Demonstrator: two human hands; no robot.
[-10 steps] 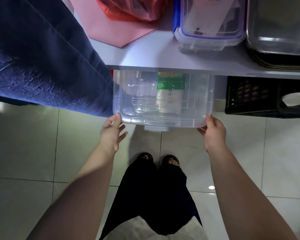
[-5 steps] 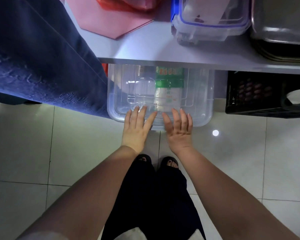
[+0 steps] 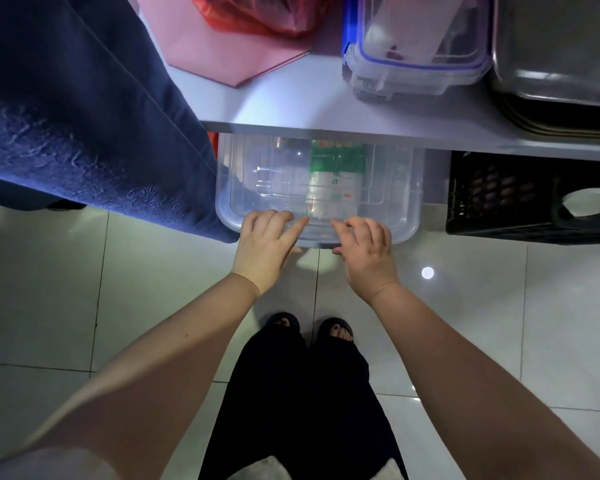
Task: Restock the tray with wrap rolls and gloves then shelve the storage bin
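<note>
A clear plastic storage bin (image 3: 404, 188) sits on the tiled floor, its back half under the white table top. Through its lid I see a wrapped roll with a green label (image 3: 335, 181) lying inside. My left hand (image 3: 267, 242) and my right hand (image 3: 368, 249) rest side by side on the bin's front rim, fingers curled and slightly apart, gripping nothing.
The white table (image 3: 291, 109) carries a lidded clear box with blue clips (image 3: 414, 46), a metal tray (image 3: 555, 50), a pink sheet (image 3: 222, 53) and a red bag (image 3: 257, 12). A black crate (image 3: 499, 195) stands under the table on the right. Blue fabric (image 3: 77, 109) hangs on the left.
My hands left the bin's two front corners and came together at the middle of its front rim. The bin has slid further back under the table. My fingers have curled since half a second ago.
</note>
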